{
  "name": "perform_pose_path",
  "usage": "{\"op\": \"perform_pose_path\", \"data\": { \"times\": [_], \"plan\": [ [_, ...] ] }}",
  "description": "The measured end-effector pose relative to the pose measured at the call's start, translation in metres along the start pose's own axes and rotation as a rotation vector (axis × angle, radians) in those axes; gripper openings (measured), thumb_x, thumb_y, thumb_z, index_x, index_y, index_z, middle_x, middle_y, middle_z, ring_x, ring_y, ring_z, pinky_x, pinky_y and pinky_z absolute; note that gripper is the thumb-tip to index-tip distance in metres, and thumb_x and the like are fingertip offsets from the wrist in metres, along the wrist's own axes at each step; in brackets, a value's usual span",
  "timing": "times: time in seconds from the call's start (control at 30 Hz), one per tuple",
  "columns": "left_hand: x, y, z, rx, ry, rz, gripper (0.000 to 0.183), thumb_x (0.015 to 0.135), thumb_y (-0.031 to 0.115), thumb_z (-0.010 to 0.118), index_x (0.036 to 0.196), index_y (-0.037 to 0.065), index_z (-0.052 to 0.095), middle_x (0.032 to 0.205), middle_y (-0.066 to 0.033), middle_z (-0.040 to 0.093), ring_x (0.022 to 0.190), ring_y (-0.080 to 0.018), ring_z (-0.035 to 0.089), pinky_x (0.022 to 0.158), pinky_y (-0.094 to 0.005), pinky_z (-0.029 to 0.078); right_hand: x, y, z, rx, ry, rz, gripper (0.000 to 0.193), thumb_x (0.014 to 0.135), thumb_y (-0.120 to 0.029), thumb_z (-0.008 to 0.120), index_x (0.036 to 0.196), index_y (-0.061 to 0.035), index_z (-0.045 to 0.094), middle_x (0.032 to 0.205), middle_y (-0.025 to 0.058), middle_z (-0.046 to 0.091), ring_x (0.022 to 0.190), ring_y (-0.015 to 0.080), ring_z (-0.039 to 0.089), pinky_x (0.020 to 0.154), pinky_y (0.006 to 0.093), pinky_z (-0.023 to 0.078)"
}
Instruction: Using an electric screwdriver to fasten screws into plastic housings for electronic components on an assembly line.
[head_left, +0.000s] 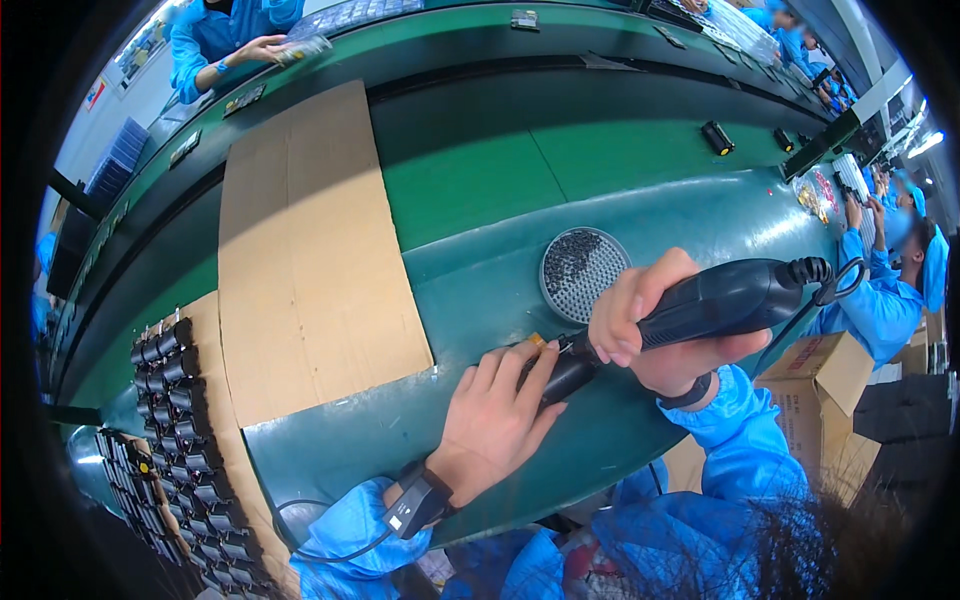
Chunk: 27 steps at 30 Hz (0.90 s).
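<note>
On the green bench (pixel 460 300), a dish (pixel 544 283) holds black pieces (pixel 572 262); left hand (pixel 490 425) grips cylinder (pixel 568 380), right hand (pixel 650 335) driver (pixel 720 300).

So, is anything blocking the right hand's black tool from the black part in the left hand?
Nothing visible does. The right hand holds the tool, its front end by the part in the left hand; whether they touch is unclear. The round dish sits beyond, out of the way.

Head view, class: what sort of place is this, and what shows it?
Probably a factory assembly line: there is a long green belt, co-workers in matching blue clothing, and rows of similar black parts at the left.
</note>
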<state>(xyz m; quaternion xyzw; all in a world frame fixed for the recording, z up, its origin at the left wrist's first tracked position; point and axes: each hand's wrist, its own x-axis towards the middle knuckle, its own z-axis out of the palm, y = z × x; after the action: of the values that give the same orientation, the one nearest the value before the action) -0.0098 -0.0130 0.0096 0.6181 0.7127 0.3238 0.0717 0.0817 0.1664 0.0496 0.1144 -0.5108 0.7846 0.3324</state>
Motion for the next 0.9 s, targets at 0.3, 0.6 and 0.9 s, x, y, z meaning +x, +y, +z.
{"op": "perform_pose_path", "data": {
  "times": [0.3, 0.6, 0.9],
  "plan": [
    [0.001, 0.001, -0.002, -0.001, 0.013, -0.003, 0.063, 0.080, 0.023, 0.079, 0.135, 0.002, 0.056, 0.125, -0.0143, 0.055, 0.109, -0.0325, 0.057, 0.088, -0.0423, 0.050, -0.001, 0.005, 0.002, -0.049, -0.027, 0.040, 0.102, 0.062, -0.098, 0.045, 0.097, -0.0030, 0.051, 0.069, 0.0066, 0.056, 0.055, 0.0123, 0.054, 0.052, 0.0262, 0.046],
    [0.002, 0.001, 0.000, -0.017, 0.015, -0.001, 0.061, 0.080, 0.024, 0.079, 0.133, 0.001, 0.057, 0.125, -0.0146, 0.055, 0.108, -0.0330, 0.057, 0.088, -0.0432, 0.049, -0.005, 0.005, -0.003, -0.056, -0.113, 0.099, 0.100, 0.060, -0.096, 0.049, 0.096, -0.0030, 0.052, 0.069, 0.0054, 0.057, 0.059, 0.0108, 0.055, 0.058, 0.0253, 0.047],
    [-0.001, 0.003, 0.001, 0.002, -0.003, 0.006, 0.064, 0.081, 0.024, 0.078, 0.136, 0.002, 0.055, 0.126, -0.0146, 0.055, 0.109, -0.0330, 0.056, 0.088, -0.0434, 0.049, -0.006, -0.004, 0.000, -0.088, -0.060, 0.048, 0.101, 0.064, -0.098, 0.041, 0.098, -0.0029, 0.052, 0.066, 0.0052, 0.056, 0.057, 0.0125, 0.055, 0.056, 0.0268, 0.048]
  ]
}}
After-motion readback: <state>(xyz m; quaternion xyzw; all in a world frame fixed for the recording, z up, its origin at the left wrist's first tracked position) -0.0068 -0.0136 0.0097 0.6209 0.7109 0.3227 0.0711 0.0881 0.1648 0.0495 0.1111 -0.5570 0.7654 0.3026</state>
